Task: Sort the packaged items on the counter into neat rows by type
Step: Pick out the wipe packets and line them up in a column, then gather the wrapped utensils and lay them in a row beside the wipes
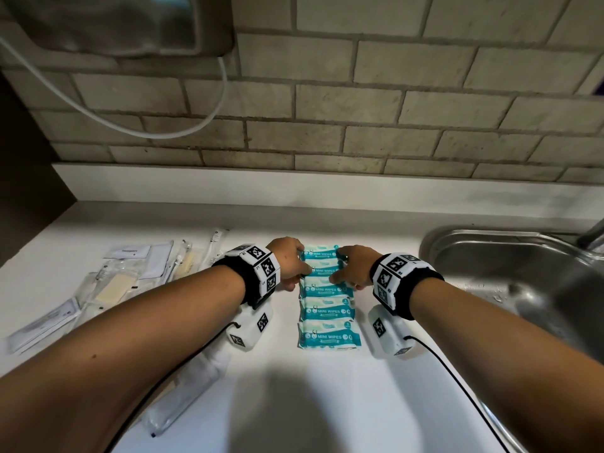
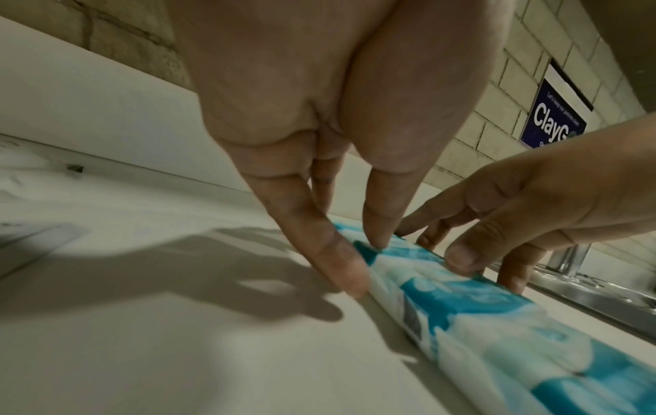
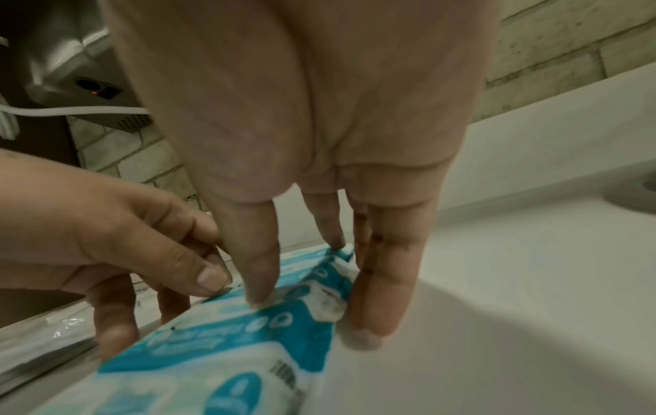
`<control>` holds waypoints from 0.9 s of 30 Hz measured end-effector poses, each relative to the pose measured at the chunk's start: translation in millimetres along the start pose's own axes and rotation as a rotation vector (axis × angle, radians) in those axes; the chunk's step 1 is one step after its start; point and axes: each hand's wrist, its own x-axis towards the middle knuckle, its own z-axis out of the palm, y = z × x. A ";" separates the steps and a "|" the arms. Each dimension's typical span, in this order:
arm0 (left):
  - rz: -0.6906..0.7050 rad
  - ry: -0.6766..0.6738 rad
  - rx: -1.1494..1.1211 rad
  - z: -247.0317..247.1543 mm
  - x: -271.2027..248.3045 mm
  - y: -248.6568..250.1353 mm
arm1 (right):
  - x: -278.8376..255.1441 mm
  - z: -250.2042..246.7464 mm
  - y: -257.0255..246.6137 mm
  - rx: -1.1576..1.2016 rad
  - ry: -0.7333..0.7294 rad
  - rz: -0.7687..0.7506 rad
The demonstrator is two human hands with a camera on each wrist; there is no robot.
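Note:
Several teal and white mini wipes packs [image 1: 327,310] lie in one straight column on the white counter [image 1: 327,403], running away from me. My left hand [image 1: 302,264] touches the left edge of the far packs with straight fingers [image 2: 341,261], thumb tip resting on top. My right hand [image 1: 340,268] mirrors it on the right edge, fingers [image 3: 383,294] flat against the pack ends and thumb on top. The packs [image 2: 461,303] sit between both hands, flat on the counter. Neither hand lifts a pack [image 3: 220,351].
Clear plastic packets [image 1: 114,282] with pale contents lie spread on the counter's left side, and one more [image 1: 183,400] lies under my left forearm. A steel sink [image 1: 523,273] with a tap [image 1: 591,237] is at the right. A brick wall [image 1: 359,125] stands behind.

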 end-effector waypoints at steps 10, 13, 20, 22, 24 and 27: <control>0.261 0.142 0.291 -94.7 -53.9 -3.5 | -31.4 -0.8 -45.1 -0.304 0.176 -0.155; 0.257 0.321 0.305 -130.9 -70.4 -31.8 | -36.3 15.0 -83.5 -0.277 0.110 -0.282; -0.040 0.331 0.484 -150.6 -68.3 -137.9 | -21.2 59.5 -181.0 -0.315 0.009 -0.333; -0.062 0.293 0.525 -145.6 -62.9 -153.3 | -9.8 64.6 -201.6 -0.331 0.026 -0.287; -0.047 0.273 0.546 -145.8 -58.2 -161.8 | -1.5 68.3 -216.3 -0.401 0.021 -0.266; -0.018 0.249 0.531 -150.3 -50.7 -166.4 | 9.6 74.3 -225.4 -0.508 -0.065 -0.137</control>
